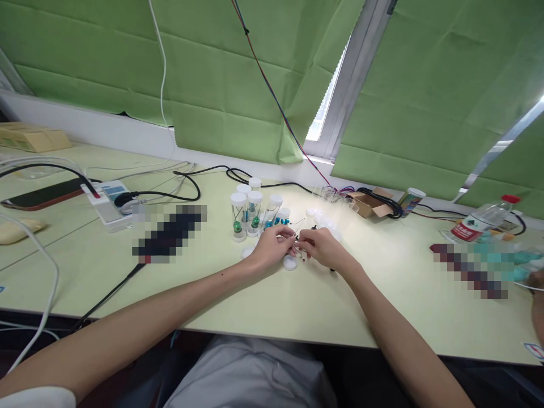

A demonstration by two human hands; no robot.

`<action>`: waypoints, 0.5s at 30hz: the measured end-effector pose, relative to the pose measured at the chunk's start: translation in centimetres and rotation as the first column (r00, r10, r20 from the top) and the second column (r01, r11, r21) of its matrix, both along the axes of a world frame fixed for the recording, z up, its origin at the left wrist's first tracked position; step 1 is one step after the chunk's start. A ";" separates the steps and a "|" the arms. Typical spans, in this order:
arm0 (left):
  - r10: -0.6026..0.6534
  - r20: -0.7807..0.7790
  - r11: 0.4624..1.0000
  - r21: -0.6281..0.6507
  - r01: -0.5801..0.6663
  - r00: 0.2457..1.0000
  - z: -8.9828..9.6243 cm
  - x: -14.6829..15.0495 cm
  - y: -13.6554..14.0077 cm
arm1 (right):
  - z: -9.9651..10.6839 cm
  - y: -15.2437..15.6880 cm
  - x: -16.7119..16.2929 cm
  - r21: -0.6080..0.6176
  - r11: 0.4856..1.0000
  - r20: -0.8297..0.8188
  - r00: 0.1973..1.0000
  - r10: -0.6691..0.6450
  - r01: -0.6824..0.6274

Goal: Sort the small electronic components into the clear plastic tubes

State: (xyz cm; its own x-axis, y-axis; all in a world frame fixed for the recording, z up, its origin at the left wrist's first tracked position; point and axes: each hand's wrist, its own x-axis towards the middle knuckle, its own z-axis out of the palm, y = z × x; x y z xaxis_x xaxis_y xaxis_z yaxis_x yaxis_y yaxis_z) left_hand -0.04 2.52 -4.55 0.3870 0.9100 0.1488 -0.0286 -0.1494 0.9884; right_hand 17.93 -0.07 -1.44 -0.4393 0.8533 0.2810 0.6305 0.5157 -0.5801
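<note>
My left hand (274,247) and my right hand (322,247) meet over the table, fingertips pinched close together. Between them are thin wires (299,228) with small dark ends; their exact kind is too small to make out. Just below the fingertips lies a white round cap (290,263), and another white cap (247,251) is partly hidden by my left hand. Behind that hand several clear tubes (238,218) with white lids stand upright, holding green or blue shiny pieces and thin stems. Loose blue pieces (283,221) lie just beyond my fingers.
A power strip (108,201) with plugs and cables sits left, near a blurred dark object (170,233). At the back right are an open cardboard box (370,203) and a printed canister (410,201). A red-capped bottle (480,221) lies right, near another person's arm (538,300).
</note>
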 end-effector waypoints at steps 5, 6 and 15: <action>0.012 -0.016 1.000 0.015 -0.012 1.000 0.2 0.0 -0.1 | -0.2 0.0 -0.2 0.065 0.998 0.011 1.000 -0.008 0.007; 0.014 -0.024 1.000 0.016 -0.013 1.000 0.3 0.0 -0.1 | -0.2 0.0 -0.2 0.079 0.997 0.016 1.000 -0.008 0.007; 0.004 -0.052 0.999 0.041 -0.002 0.999 0.4 -0.1 -0.2 | 0.0 -0.1 -0.3 0.050 0.999 0.042 0.999 -0.009 0.007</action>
State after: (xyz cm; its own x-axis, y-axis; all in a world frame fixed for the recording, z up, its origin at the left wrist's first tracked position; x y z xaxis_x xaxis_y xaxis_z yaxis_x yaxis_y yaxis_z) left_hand -0.09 2.31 -4.14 0.3926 0.9046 0.1658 0.0234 -0.1900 0.9815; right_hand 17.62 -0.12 -1.42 -0.4449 0.8424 0.3042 0.6584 0.5378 -0.5265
